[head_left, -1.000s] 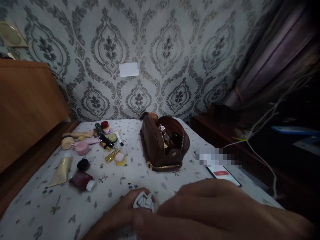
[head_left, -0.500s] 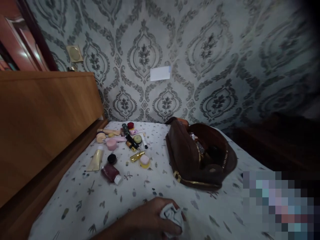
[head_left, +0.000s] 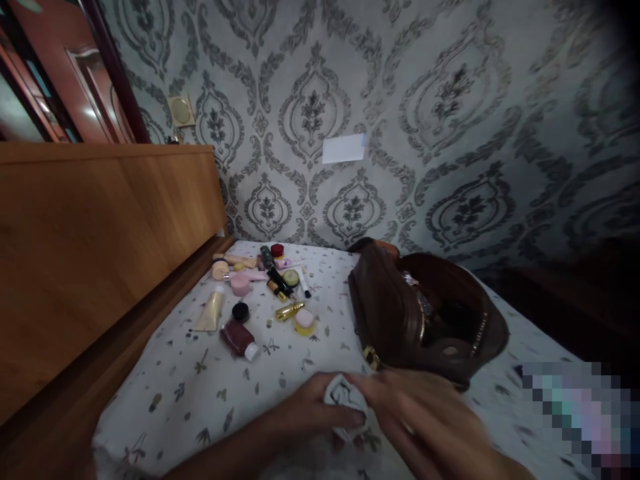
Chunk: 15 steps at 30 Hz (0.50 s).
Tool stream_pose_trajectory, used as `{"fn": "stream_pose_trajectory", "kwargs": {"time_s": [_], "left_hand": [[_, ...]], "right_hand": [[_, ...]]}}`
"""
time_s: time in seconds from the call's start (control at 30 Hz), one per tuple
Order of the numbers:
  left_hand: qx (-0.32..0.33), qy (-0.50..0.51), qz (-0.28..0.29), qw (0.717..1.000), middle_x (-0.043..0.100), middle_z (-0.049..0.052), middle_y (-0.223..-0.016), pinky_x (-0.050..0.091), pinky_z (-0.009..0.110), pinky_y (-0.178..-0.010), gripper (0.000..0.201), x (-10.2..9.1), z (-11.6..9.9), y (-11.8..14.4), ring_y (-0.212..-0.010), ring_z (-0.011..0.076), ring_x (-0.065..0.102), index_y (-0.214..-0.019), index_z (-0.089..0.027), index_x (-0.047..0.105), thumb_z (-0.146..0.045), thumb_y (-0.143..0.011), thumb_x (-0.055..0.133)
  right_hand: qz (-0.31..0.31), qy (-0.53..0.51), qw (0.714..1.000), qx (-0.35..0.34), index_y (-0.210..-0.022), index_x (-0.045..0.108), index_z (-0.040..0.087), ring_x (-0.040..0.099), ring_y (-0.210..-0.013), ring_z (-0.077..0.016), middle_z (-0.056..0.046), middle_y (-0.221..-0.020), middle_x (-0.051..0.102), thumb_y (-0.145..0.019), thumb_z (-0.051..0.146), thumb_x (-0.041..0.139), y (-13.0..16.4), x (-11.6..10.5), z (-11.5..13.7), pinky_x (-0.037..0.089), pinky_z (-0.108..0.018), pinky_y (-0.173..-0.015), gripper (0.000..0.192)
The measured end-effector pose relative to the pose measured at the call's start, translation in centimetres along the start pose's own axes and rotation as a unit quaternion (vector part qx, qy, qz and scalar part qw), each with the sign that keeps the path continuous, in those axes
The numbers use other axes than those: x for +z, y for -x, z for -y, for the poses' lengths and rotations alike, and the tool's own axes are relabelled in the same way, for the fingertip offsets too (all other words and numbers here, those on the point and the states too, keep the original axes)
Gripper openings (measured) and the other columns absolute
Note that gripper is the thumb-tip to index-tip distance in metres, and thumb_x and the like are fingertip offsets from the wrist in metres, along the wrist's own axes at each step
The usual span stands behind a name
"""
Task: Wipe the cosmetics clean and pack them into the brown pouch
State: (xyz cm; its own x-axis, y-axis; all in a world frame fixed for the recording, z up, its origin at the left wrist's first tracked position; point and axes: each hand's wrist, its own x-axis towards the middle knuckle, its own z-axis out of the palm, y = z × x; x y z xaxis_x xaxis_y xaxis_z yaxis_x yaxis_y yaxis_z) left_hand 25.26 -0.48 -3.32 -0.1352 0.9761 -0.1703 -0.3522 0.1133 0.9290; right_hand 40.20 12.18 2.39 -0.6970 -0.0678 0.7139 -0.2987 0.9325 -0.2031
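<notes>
My left hand (head_left: pixel 313 408) is closed round a crumpled, pale grey-white cloth or tissue (head_left: pixel 345 400), low in the middle of the view. Right against it lies my right hand (head_left: pixel 420 407), its fingertips reaching the cloth's edge. Motion blurs these fingers, so their grip is unclear. Just beyond the right hand, a dark brown handbag (head_left: pixel 385 300) stands unzipped with some shiny and dark contents inside. Nearest to the left hand are a dark red bottle with a white cap (head_left: pixel 239 338) and a small yellow-and-pink jar (head_left: pixel 305 321).
Several cosmetics spread over the patterned white sheet (head_left: pixel 175 400), among them a cream tube (head_left: pixel 210 310), a black lid (head_left: pixel 241 311), a gold tube (head_left: pixel 290 311) and a pink jar (head_left: pixel 240 285). A wooden panel (head_left: pixel 110 247) borders the left; patterned wallpaper (head_left: pixel 310 120) rises behind.
My right hand has come in from the right and meets the left hand at the cloth. The view has turned slightly left, so the bag and cosmetics appear farther right.
</notes>
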Motion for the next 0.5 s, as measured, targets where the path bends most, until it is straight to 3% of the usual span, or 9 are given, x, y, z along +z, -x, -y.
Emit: {"fn": "stream_pose_trajectory", "kwargs": {"time_s": [0.03, 0.1, 0.2, 0.3, 0.4, 0.5], "left_hand": [[0.015, 0.007, -0.018, 1.0, 0.063, 0.0, -0.065, 0.039, 0.02, -0.044, 0.054, 0.0, -0.2, -0.1, -0.052, 0.0111, 0.055, -0.088, -0.013, 0.065, -0.054, -0.058, 0.083], [0.036, 0.028, -0.06, 0.997, 0.061, -0.001, -0.06, 0.037, 0.02, -0.041, 0.053, -0.2, -0.3, -0.3, -0.048, 0.0103, 0.053, -0.084, -0.013, 0.063, -0.054, -0.057, 0.083], [0.058, 0.061, -0.116, 0.99, 0.059, -0.001, -0.057, 0.036, 0.019, -0.038, 0.051, -0.7, -0.2, -0.6, -0.046, 0.011, 0.054, -0.08, -0.014, 0.061, -0.052, -0.055, 0.084], [0.084, 0.069, -0.149, 0.983, 0.06, -0.001, -0.057, 0.034, 0.019, -0.037, 0.051, -1.3, -0.3, -0.8, -0.047, 0.0117, 0.055, -0.08, -0.014, 0.061, -0.052, -0.056, 0.084], [0.119, 0.057, -0.199, 0.971, 0.061, -0.001, -0.058, 0.036, 0.019, -0.038, 0.052, -2.0, -1.0, -0.6, -0.047, 0.0116, 0.056, -0.088, -0.013, 0.062, -0.052, -0.06, 0.083], [0.155, 0.056, -0.292, 0.942, 0.062, -0.002, -0.06, 0.037, 0.018, -0.04, 0.056, -3.1, -2.9, 0.3, -0.048, 0.011, 0.056, -0.094, -0.014, 0.061, -0.05, -0.058, 0.085]], "right_hand": [[-0.012, -0.045, 0.999, 0.019, -0.12, 0.064, 0.024, 0.071, -0.076, -0.0164, -0.005, -0.088, 0.074, -0.095, 0.017, 0.053, -1.3, 1.1, -0.7, 0.057, -0.025, -0.069, 0.028], [-0.031, -0.159, 0.974, 0.155, -0.108, 0.067, 0.02, 0.068, -0.061, -0.0139, -0.004, -0.077, 0.072, -0.094, 0.022, 0.052, -3.3, 3.7, -2.1, 0.054, -0.023, -0.057, 0.02], [-0.059, -0.341, 0.867, 0.359, -0.099, 0.065, 0.017, 0.059, -0.049, -0.013, -0.001, -0.066, 0.066, -0.086, 0.039, 0.058, -4.6, 7.6, -4.2, 0.047, -0.023, -0.045, 0.027], [-0.098, -0.423, 0.78, 0.45, -0.093, 0.065, 0.016, 0.057, -0.051, -0.0143, -0.002, -0.065, 0.065, -0.073, 0.046, 0.067, -5.1, 10.7, -5.3, 0.044, -0.024, -0.046, 0.036], [-0.114, -0.447, 0.759, 0.459, -0.091, 0.066, 0.016, 0.056, -0.054, -0.0153, -0.001, -0.066, 0.064, -0.068, 0.044, 0.069, -5.7, 12.9, -5.5, 0.043, -0.025, -0.048, 0.036], [-0.116, -0.43, 0.78, 0.44, -0.089, 0.065, 0.017, 0.052, -0.052, -0.0141, 0.001, -0.06, 0.059, -0.07, 0.04, 0.065, -6.0, 14.5, -5.5, 0.04, -0.024, -0.047, 0.03]]}}
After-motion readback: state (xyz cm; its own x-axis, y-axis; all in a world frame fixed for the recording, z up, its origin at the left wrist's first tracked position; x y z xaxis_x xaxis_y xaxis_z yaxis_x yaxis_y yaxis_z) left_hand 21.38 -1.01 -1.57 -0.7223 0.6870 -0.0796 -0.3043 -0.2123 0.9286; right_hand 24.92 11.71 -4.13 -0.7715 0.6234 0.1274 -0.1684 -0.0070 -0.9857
